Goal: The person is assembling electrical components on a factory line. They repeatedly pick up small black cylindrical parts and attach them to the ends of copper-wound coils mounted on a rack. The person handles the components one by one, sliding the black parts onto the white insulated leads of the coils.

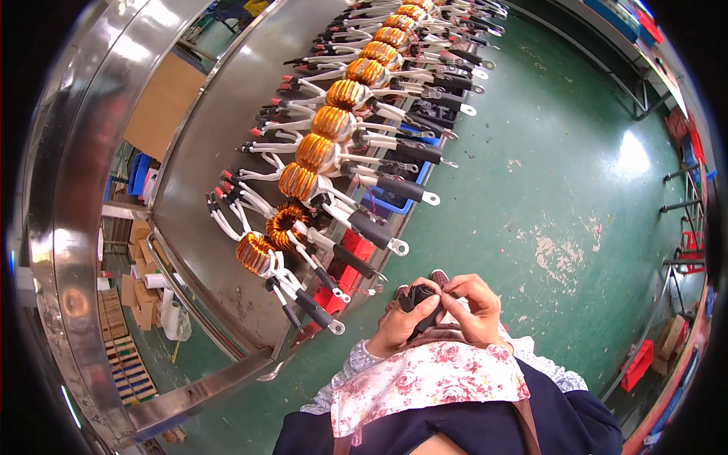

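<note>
In front of my apron, my left hand [400, 324] is closed round a small black bundle [415, 300], which looks soft; its exact kind is hard to make out. Right beside it, my right hand [476, 309] has its thumb and fingertips pinched together at the bundle's edge. What lies between those fingertips is hidden. To the left, a row of copper-wound ring coils [331, 123] with white-sleeved leads lies on a metal bench [227, 121]. The nearest coil [255, 253] has black-sleeved leads ending in ring terminals [337, 327].
Red bins [339, 282] and a blue crate [388, 199] stand under the coils' right-hand leads. A steel frame [197, 390] borders the bench's near end. Cardboard boxes [142, 299] sit at lower left. Green floor [531, 189] stretches to my right, with racks beyond.
</note>
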`<control>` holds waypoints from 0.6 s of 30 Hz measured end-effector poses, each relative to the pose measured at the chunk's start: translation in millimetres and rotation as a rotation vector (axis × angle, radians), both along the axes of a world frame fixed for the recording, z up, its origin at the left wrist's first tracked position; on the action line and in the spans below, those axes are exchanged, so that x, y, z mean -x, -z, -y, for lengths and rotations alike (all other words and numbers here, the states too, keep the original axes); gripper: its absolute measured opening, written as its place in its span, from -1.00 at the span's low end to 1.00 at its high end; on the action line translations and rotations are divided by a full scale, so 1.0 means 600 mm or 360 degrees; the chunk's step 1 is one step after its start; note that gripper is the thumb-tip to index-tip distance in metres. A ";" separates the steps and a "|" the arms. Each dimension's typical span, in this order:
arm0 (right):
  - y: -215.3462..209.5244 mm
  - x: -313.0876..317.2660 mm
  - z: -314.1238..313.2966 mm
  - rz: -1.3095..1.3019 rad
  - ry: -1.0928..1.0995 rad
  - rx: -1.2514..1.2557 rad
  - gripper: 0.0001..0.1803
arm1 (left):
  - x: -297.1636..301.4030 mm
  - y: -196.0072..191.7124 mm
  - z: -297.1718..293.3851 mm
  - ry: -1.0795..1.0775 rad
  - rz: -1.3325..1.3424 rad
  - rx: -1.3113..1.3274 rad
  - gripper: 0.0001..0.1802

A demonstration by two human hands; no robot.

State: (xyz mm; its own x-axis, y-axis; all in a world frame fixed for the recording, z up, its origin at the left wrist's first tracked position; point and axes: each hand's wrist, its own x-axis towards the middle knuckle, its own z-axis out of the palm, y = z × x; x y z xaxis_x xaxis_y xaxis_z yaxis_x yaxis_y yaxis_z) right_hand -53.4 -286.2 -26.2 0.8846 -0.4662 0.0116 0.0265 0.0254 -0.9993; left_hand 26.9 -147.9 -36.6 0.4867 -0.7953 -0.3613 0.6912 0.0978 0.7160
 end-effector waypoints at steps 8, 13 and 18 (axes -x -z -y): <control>-0.070 -0.101 0.051 -0.0155 -0.0618 -0.1241 -0.90 | 0.009 -0.007 0.005 -0.0099 -0.0136 -0.0168 -0.80; -0.073 -0.148 0.025 -0.0389 -0.0920 -0.1406 -0.85 | 0.025 0.016 -0.003 -0.0082 0.0133 -0.0297 -0.78; -0.087 -0.163 0.000 -0.0372 -0.0985 -0.1232 -0.85 | 0.019 0.056 -0.010 -0.0019 0.0183 -0.0278 -0.81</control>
